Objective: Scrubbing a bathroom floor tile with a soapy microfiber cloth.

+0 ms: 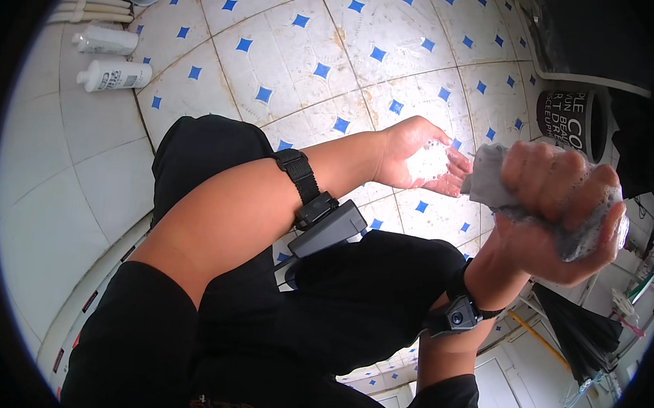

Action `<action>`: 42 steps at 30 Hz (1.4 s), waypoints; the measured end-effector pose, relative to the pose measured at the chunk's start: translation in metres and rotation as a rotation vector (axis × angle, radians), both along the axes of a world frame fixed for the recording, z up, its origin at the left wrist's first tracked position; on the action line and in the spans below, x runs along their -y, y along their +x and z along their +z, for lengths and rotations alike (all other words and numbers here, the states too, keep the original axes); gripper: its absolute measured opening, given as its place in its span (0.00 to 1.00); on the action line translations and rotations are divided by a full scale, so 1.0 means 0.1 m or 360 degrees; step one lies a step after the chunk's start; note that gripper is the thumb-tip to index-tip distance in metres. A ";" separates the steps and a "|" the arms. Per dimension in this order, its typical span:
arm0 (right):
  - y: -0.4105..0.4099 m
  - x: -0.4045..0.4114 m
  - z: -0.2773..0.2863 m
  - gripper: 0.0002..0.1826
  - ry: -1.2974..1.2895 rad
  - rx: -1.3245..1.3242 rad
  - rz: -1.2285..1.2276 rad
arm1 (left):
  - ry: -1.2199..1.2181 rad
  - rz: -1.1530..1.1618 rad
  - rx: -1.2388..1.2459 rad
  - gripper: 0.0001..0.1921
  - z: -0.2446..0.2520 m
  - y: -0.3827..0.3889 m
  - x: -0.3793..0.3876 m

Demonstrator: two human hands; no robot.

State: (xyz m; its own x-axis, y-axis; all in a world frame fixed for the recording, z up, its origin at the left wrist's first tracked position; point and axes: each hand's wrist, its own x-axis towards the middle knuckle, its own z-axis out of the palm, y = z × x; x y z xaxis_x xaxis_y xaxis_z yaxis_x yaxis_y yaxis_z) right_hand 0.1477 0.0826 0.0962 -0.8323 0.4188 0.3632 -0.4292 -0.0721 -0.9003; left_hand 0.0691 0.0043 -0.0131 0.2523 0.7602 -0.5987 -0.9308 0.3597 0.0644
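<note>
My left hand (424, 160) is held out palm up, with white suds pooled in the palm and its fingers spread a little. Soapy foam also coats my right hand (562, 206), which is clenched around a wet grey cloth (489, 175). One end of the cloth sticks out of the fist toward my left fingertips; whether they touch it I cannot tell. Both hands are above the tiled floor (288, 87), beyond my knees. A strapped black device (316, 210) sits on my left forearm, and a small camera (456, 318) is strapped to my right one.
Two white plastic bottles (116, 76) stand by the left wall, near white pipes (98, 0). A black bin with white lettering (566, 118) is at the right, below a dark panel with a pale rim (597, 41). A folded black umbrella (579, 330) is at the lower right.
</note>
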 end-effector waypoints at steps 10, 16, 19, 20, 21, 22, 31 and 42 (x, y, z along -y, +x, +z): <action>-0.01 0.02 0.01 0.19 0.0024 0.0004 0.0028 | -0.0028 0.0073 -0.0011 0.22 0.02 -0.01 0.03; -0.01 -0.02 0.00 0.19 0.0046 0.0008 0.0065 | -0.0060 0.0069 0.0000 0.21 0.03 -0.03 0.00; -0.02 -0.02 -0.02 0.19 -0.0013 0.0003 0.0068 | -0.0032 0.0085 0.0090 0.20 -0.04 -0.03 -0.01; -0.01 -0.02 -0.04 0.19 -0.0017 0.0001 0.0064 | -0.0036 0.0081 0.0089 0.20 -0.07 -0.02 -0.02; -0.02 -0.02 -0.05 0.19 -0.0023 -0.0005 0.0065 | -0.0046 0.0113 0.0110 0.20 -0.07 -0.02 -0.02; -0.02 -0.01 -0.05 0.19 -0.0028 -0.0011 0.0067 | -0.0055 0.0145 0.0131 0.20 -0.08 -0.03 -0.01; -0.08 -0.04 -0.20 0.19 -0.0011 -0.0029 -0.0033 | -0.0208 0.0273 0.0225 0.12 0.10 -0.07 0.02; -0.12 -0.07 -0.30 0.19 -0.0032 0.0013 -0.0028 | 0.0245 0.0278 0.0399 0.17 -0.28 -0.05 -0.02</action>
State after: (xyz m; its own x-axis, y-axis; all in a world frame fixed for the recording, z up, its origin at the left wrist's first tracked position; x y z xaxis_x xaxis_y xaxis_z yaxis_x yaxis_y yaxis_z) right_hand 0.1354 0.0893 0.0663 -0.8276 0.4407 0.3477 -0.4233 -0.0830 -0.9022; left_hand 0.0643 0.0058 -0.0414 0.2352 0.8816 -0.4093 -0.9713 0.1974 -0.1329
